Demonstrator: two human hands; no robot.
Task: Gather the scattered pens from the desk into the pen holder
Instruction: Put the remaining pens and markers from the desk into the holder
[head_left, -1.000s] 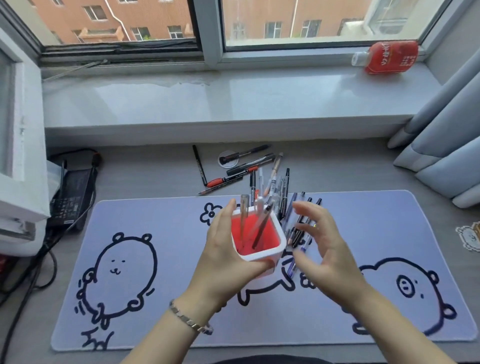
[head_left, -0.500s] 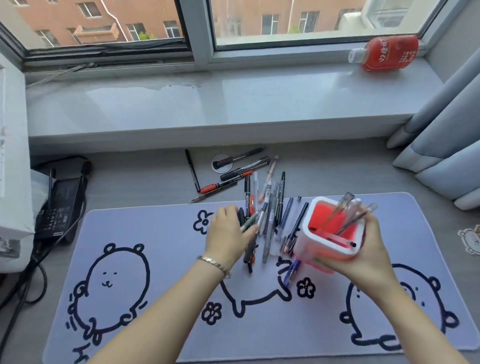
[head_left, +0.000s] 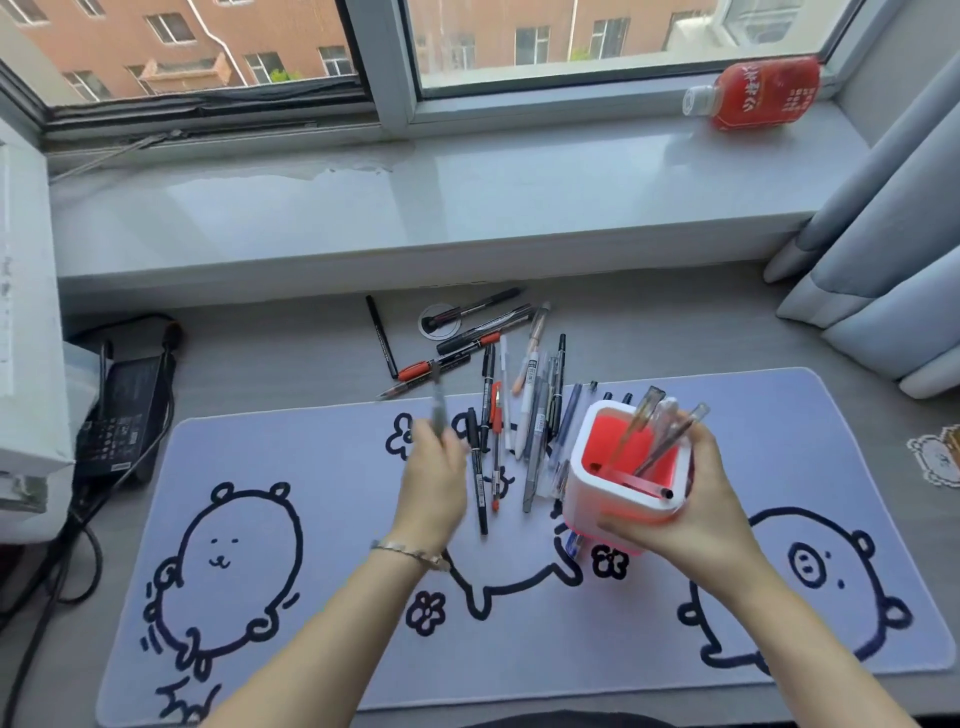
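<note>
My right hand (head_left: 691, 514) grips the white pen holder (head_left: 621, 501) with a red inside, tilted above the desk mat; several clear pens (head_left: 657, 434) stick out of it. Left of the holder lies a pile of scattered pens (head_left: 519, 415), spread from the mat onto the grey desk. My left hand (head_left: 434, 480) is blurred, just left of the pile, and holds a grey pen (head_left: 439, 410) lifted upright above the mat.
The lilac desk mat (head_left: 311, 623) with cartoon drawings covers the near desk. A black power adapter (head_left: 122, 410) and cables sit at the left beside a white box. A red bottle (head_left: 753, 93) lies on the windowsill. Curtains (head_left: 883, 260) hang at the right.
The pen holder passed from my left hand to my right and moved right of the pile. My left hand reached into the pile and lifted one grey pen.
</note>
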